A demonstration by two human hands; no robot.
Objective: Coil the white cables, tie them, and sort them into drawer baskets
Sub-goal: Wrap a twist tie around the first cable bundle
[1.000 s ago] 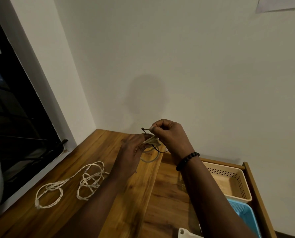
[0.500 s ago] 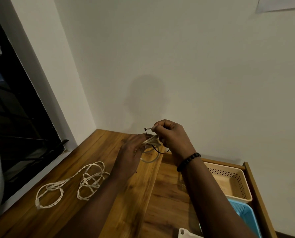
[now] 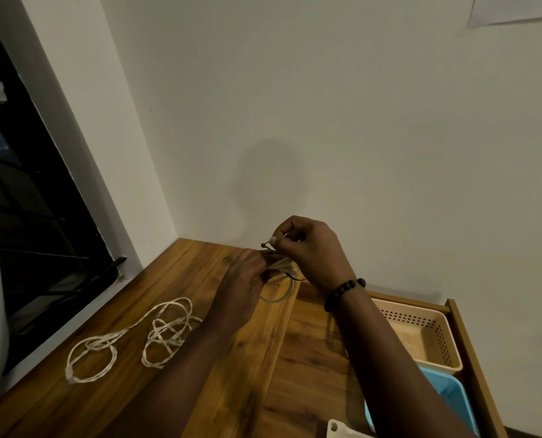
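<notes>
My left hand [image 3: 243,281] holds a small coiled white cable [image 3: 279,284] above the far edge of the wooden tabletop [image 3: 175,390]. A loop of the coil hangs below my fingers. My right hand [image 3: 307,248] pinches the dark end of a thin tie [image 3: 267,245] just above the coil; the tie's other end pokes out to the right. A loose white cable [image 3: 127,338] lies in tangled loops on the tabletop to the left, apart from both hands.
An open wooden drawer [image 3: 467,352] on the right holds a beige perforated basket [image 3: 421,335], a blue basket [image 3: 453,396] nearer me and a white item [image 3: 342,429] at the bottom edge. A dark window [image 3: 26,216] is at left, a white wall behind.
My right hand has shifted slightly with the tie end; the coil stays in my left hand. The loose cable has not moved.
</notes>
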